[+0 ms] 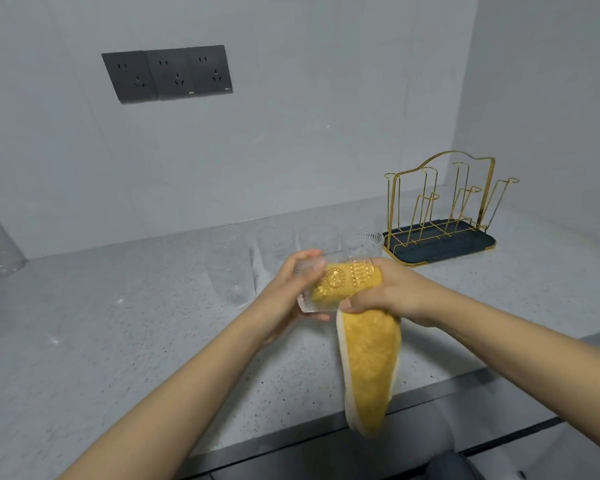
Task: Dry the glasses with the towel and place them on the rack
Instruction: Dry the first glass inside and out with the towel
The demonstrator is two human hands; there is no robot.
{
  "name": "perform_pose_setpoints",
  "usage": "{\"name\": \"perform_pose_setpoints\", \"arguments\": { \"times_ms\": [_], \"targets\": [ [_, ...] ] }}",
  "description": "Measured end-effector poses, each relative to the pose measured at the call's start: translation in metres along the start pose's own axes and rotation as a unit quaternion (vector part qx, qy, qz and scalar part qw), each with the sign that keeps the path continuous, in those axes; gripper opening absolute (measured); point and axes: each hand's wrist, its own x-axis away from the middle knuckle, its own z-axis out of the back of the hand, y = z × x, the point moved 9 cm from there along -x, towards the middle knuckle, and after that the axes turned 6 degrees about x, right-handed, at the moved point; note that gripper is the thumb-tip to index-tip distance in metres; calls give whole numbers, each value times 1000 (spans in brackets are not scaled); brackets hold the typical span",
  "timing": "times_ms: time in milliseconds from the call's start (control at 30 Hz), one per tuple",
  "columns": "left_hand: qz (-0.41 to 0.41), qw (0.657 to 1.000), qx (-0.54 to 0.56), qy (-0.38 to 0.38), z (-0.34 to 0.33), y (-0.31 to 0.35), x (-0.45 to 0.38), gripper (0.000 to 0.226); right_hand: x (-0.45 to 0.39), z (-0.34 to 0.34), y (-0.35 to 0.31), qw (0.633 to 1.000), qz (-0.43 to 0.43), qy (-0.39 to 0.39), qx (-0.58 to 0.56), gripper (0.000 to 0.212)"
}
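Above the speckled grey table [84, 323], the left hand [293, 289] fingers curl round a clear ribbed glass [317, 271], its long axis pointing toward 2 o'clock. Inside it sits a yellow towel [369, 358], pinched by the right hand [392, 292]. At 2 o'clock the gold wire rack [440, 206] stands, holding no glasses.

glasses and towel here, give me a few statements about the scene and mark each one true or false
1. The left hand holds a clear glass. True.
2. The towel is blue. False: it is yellow, and part of it is pushed inside the glass.
3. The gold wire rack already holds two glasses. False: no glass is on it.
4. The right hand grips the towel. True.
5. The other glasses stand on the counter left of the rack. True.
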Motion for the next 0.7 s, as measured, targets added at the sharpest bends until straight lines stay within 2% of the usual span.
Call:
{"name": "perform_pose_setpoints", "arguments": {
  "times_ms": [67,100,167,233,267,300,400,467,533,600,633,700],
  "targets": [
    [-44,999,-23,24,4,4,1,49,0,-2,3,994,-24,-17,-105,29],
    [-37,999,-15,24,2,5,3,48,1,-5,0,993,-19,-29,-112,31],
    [8,1000,10,10,-2,4,2,47,4,-9,-5,999,13,-41,-13,37],
    [68,997,27,2,-5,2,4,45,7,-13,-12,983,65,-44,169,46],
    [97,995,32,-1,-5,-1,4,48,7,-14,-16,970,90,-37,224,48],
    [123,992,39,-6,-6,-3,5,52,6,-14,-17,967,102,-32,233,46],
    [140,989,35,-13,-8,-7,5,51,0,-3,-13,987,59,-24,145,31],
    [82,996,35,4,-7,-5,1,47,-3,1,-6,998,21,-29,42,28],
    [3,999,22,44,-2,0,0,52,-6,1,2,998,-16,-33,-57,28],
    [-30,998,1,63,-1,1,0,48,-6,-1,9,991,-42,-37,-119,29],
    [-20,998,7,58,-3,1,-1,43,-5,-2,8,992,-37,-41,-117,30],
    [37,999,16,25,-7,-3,-3,39,-2,-5,-2,998,6,-54,-16,33]
  ]
}}
